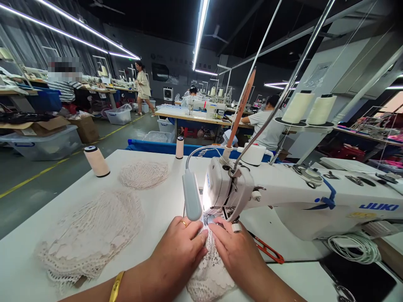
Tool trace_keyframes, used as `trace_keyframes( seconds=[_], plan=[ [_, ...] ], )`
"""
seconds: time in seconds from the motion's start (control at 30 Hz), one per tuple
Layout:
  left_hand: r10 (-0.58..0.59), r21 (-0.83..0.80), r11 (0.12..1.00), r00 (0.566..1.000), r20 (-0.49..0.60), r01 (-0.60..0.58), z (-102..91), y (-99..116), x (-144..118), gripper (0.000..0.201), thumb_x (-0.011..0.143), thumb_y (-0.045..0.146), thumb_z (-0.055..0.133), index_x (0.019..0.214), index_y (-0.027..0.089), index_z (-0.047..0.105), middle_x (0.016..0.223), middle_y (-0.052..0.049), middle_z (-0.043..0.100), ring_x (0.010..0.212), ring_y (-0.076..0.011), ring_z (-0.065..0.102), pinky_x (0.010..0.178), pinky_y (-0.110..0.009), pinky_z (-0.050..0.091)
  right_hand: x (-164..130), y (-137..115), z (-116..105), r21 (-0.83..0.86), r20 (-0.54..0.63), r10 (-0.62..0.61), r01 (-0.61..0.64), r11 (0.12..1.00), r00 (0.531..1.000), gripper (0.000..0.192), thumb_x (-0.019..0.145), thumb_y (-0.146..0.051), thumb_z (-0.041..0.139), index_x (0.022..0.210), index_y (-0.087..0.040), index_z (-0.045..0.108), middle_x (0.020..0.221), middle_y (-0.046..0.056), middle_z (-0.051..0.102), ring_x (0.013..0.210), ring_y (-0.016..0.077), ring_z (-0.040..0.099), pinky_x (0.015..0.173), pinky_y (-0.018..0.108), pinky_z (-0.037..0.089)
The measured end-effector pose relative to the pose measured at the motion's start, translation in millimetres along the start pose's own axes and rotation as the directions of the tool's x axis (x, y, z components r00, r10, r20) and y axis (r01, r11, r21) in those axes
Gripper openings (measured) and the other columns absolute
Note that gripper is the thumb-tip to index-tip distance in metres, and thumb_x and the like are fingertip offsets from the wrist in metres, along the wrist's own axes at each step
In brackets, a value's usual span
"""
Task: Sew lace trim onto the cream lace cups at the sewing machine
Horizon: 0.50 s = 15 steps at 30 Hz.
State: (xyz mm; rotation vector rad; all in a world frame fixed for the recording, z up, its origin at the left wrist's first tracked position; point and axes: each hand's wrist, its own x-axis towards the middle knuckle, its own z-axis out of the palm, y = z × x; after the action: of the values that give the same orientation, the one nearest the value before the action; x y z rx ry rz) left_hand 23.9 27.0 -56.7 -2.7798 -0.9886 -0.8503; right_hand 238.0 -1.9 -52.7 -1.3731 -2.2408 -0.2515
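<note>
A cream lace piece (211,274) lies under the needle area of a white sewing machine (229,184). My left hand (181,251) grips its left edge close to the presser foot, thumb and fingers pressed together on the fabric. On the other side, my right hand (234,247) holds the lace with its fingertips near the foot. A grey lamp (192,197) lights the spot, and its head hides part of the stitching area. Orange-handled thread snips (269,248) lie on the machine bed, right of my right hand.
Two stacks of cream lace, a large pile (94,230) and a smaller pile (144,174), lie at left. Thread cones, a left cone (97,162) and a back cone (179,148), stand nearby. Coiled white cable (355,247) sits at right. Other people work at machines beyond; one person (143,86) stands.
</note>
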Motion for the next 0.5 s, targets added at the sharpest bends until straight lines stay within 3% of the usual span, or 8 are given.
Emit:
trace_keyframes(
  seconds=[0.27,0.5],
  plan=[
    [0.005,-0.014,1.0,0.995,0.099,-0.004,-22.5,8,9,0.016,0.092,0.007,0.065,0.103,0.02,0.065,0.103,-0.006,0.073,0.087,-0.0274,0.063,0.07,-0.038,0.042,2,0,-1,0.042,0.006,0.037,-0.037,0.998,0.999,0.03,0.101,-0.01,0.05,0.107,-0.027,0.074,0.112,0.009,0.077,0.092,0.028,0.072,0.075,0.038,0.058],
    [-0.008,-0.018,1.0,0.999,0.032,0.008,-7.4,3,4,0.017,0.09,0.009,0.068,0.1,0.022,0.063,0.101,-0.005,0.072,0.084,-0.0255,0.06,0.073,-0.038,0.042,-1,4,3,-0.005,0.016,0.03,-0.03,1.0,0.999,0.033,0.1,-0.009,0.05,0.111,-0.027,0.075,0.106,0.01,0.075,0.093,0.0273,0.072,0.073,0.035,0.057]
  ],
)
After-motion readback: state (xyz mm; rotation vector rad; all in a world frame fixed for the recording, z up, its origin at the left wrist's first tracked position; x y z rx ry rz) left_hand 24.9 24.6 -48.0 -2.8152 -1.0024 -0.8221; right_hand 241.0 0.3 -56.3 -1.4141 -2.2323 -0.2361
